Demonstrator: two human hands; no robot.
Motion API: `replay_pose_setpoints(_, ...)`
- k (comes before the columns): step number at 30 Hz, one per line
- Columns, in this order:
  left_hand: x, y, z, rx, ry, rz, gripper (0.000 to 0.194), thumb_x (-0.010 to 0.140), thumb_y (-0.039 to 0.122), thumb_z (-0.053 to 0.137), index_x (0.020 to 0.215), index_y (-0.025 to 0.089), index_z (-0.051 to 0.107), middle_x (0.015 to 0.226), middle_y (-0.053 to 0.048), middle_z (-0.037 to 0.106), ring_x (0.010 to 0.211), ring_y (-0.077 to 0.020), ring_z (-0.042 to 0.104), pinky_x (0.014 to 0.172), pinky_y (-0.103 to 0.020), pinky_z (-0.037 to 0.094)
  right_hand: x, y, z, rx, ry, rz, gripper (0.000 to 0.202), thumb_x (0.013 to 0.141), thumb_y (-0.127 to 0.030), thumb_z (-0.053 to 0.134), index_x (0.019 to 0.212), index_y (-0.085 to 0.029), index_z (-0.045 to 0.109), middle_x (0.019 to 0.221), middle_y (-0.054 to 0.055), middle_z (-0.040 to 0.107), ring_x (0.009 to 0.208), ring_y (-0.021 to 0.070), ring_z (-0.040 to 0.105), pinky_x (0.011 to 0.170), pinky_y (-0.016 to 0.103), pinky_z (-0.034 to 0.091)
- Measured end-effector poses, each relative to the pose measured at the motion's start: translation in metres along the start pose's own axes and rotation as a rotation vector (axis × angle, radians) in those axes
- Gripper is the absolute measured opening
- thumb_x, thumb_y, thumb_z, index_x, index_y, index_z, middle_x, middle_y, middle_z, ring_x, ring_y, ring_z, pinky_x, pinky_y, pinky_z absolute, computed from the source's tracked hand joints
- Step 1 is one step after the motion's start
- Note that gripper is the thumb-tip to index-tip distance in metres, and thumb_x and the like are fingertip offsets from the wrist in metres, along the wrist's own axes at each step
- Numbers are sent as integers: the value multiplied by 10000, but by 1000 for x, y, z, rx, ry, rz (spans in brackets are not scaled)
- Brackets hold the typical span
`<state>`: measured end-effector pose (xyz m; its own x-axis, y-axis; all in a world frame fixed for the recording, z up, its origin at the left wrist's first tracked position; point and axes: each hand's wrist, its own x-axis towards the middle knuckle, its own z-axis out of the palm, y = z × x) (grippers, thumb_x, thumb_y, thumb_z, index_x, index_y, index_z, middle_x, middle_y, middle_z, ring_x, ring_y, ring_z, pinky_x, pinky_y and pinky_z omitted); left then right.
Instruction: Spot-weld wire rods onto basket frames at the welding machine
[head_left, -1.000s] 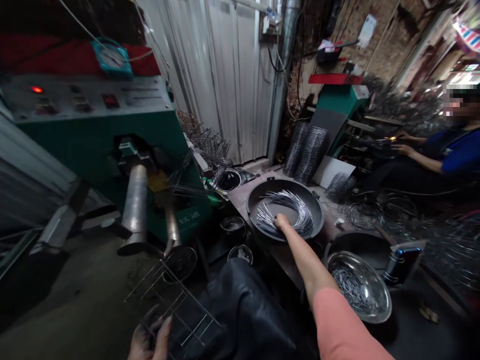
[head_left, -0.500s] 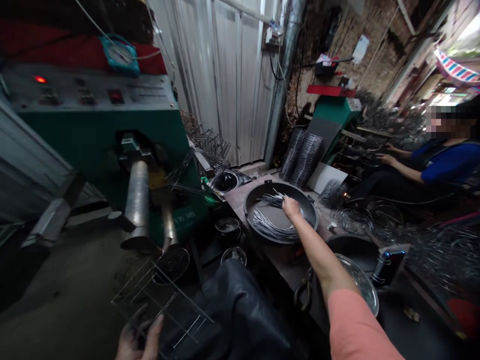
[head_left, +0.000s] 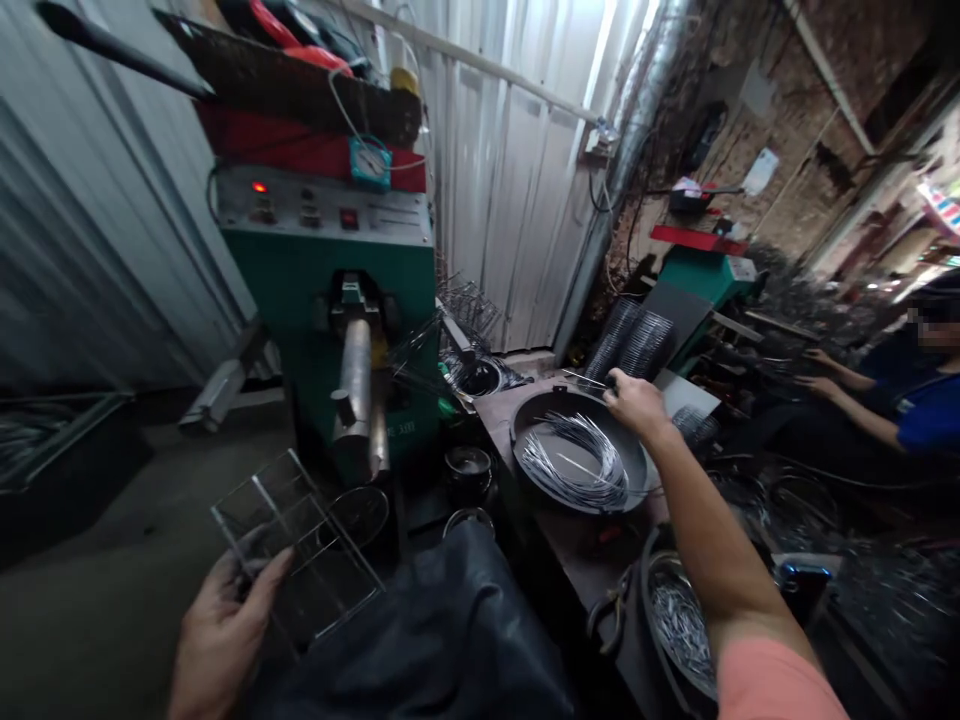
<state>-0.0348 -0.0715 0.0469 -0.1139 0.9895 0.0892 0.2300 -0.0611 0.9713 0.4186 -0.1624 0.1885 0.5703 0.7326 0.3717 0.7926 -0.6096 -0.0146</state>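
Observation:
At the lower left, my left hand (head_left: 238, 590) grips a rectangular wire frame (head_left: 315, 575) by its near side, thumb on top. My right hand (head_left: 634, 400) is closed in a pinch above the back right rim of a round dark pan (head_left: 517, 440), with thin wire pieces (head_left: 581, 379) sticking out to the left of its fingers. A ring of bent, silvery wires (head_left: 544, 470) lies in the pan. The wire frame is over the dark apron (head_left: 442, 630) on my lap.
A green machine (head_left: 300, 290) with metal cylinders stands in front at left. Another pan holds a bowl of short metal pieces (head_left: 682, 620) at lower right. Stacked wire rings (head_left: 645, 345) stand behind. A person in blue (head_left: 926, 410) sits at far right.
My right hand has risen from inside the pan to above its rim, holding wire. My left hand has lifted the wire frame. The view has turned left.

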Motion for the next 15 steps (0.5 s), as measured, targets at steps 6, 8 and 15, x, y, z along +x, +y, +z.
replay_pose_setpoints(6,20,-6,0,-144,-102,33,597,575,540,673,1018,150,584,700,11,583,669,-157,543,631,-266,435,-53,-46,19,888,-70,-358,220,801,-355,524,859,-176,636,781,34,656,757,174,596,697,260,451)
replay_pose_setpoints(8,27,-12,2,-153,-142,58,608,592,527,672,1049,137,577,719,4,592,685,-160,552,662,-280,441,-64,-76,43,1077,-157,-358,231,780,-388,563,826,-180,652,791,31,662,779,181,599,720,272,456)
replay_pose_setpoints(15,37,-25,9,-295,-305,3,567,644,449,682,1101,135,558,1030,-91,634,969,-220,571,869,-330,415,-89,-182,132,1328,-328,-361,229,746,-395,602,800,-188,683,814,46,653,812,197,596,754,315,455)
